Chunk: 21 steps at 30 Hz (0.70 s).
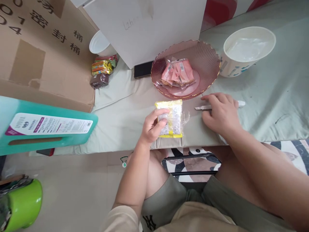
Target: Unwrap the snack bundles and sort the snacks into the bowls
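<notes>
My left hand (154, 125) is closed on a flat packet (171, 124) with yellow edges and a clear plastic wrapper, thumb and fingers on its left side. A loose flap of clear film sticks out at the packet's right. My right hand (221, 111) lies over a slim white craft knife (241, 103), thumb and index finger apart, the blade end showing at the left. The palm hides the knife's middle. Just beyond both hands stands a pink ribbed bowl (207, 72) with a gold rim, holding several pink wrapped packets (178, 72).
A white paper tub (235, 62) with a clear liner stands at the right. Behind the bowl are a dark phone (143, 70) and a white box (154, 29). Snack packs (102, 67), a cardboard box (48, 64) and a teal jug (89, 124) occupy the left.
</notes>
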Each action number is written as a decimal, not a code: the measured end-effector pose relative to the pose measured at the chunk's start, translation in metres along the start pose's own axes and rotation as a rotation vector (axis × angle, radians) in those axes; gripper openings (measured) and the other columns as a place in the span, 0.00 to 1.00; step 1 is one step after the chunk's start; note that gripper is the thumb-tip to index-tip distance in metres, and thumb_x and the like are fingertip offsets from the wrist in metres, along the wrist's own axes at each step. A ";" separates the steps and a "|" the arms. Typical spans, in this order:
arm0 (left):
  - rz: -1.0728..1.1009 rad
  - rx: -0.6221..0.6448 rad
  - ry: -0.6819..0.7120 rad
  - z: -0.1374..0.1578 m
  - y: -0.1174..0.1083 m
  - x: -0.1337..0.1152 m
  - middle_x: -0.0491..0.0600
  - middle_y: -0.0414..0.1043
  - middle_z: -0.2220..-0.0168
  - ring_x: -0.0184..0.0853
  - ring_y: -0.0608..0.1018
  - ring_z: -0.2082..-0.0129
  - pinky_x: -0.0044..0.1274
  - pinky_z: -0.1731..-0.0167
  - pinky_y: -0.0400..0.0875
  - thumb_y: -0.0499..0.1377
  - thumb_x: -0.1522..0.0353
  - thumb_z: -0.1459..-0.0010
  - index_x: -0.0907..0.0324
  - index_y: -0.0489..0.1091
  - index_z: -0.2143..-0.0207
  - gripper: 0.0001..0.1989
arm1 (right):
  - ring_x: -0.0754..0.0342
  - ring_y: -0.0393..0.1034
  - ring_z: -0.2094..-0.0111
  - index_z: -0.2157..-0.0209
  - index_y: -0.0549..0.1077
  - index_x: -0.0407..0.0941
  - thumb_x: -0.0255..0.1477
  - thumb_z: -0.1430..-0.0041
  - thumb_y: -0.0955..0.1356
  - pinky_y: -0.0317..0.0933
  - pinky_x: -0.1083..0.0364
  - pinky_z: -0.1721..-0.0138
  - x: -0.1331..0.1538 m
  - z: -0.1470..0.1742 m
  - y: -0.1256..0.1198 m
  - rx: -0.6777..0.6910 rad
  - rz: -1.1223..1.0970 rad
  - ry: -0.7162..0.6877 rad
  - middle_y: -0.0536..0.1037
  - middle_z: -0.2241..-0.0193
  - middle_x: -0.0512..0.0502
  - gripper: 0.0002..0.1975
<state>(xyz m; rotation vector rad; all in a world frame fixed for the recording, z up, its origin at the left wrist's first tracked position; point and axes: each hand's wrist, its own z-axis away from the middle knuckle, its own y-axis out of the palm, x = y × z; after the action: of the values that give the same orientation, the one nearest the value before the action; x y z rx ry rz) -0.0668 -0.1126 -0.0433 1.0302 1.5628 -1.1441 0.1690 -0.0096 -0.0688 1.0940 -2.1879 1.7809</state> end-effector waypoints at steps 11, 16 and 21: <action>0.047 -0.490 -0.018 0.010 -0.007 0.005 0.44 0.64 0.67 0.32 0.67 0.71 0.25 0.66 0.64 0.64 0.55 0.40 0.50 0.70 0.60 0.12 | 0.43 0.72 0.62 0.56 0.78 0.51 0.30 0.36 0.64 0.59 0.47 0.63 0.018 0.005 -0.004 0.155 -0.172 -0.166 0.79 0.61 0.41 0.12; -0.077 -0.415 -0.015 0.004 -0.013 0.009 0.43 0.65 0.68 0.29 0.62 0.75 0.25 0.72 0.59 0.60 0.56 0.36 0.51 0.68 0.59 0.11 | 0.52 0.66 0.74 0.53 0.75 0.50 0.34 0.35 0.66 0.57 0.51 0.69 0.045 0.014 -0.003 0.166 -0.382 -0.086 0.76 0.69 0.47 0.11; -0.218 -0.194 0.049 0.007 -0.015 0.010 0.44 0.70 0.65 0.27 0.61 0.78 0.24 0.73 0.61 0.55 0.56 0.33 0.53 0.67 0.59 0.11 | 0.58 0.54 0.83 0.62 0.71 0.48 0.42 0.41 0.73 0.50 0.56 0.80 0.064 0.024 -0.007 0.329 -1.031 0.206 0.63 0.82 0.57 0.13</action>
<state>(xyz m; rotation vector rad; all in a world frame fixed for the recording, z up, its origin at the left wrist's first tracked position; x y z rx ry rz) -0.0826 -0.1214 -0.0512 0.7790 1.8209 -1.0926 0.1341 -0.0602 -0.0378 1.5860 -0.8821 1.6056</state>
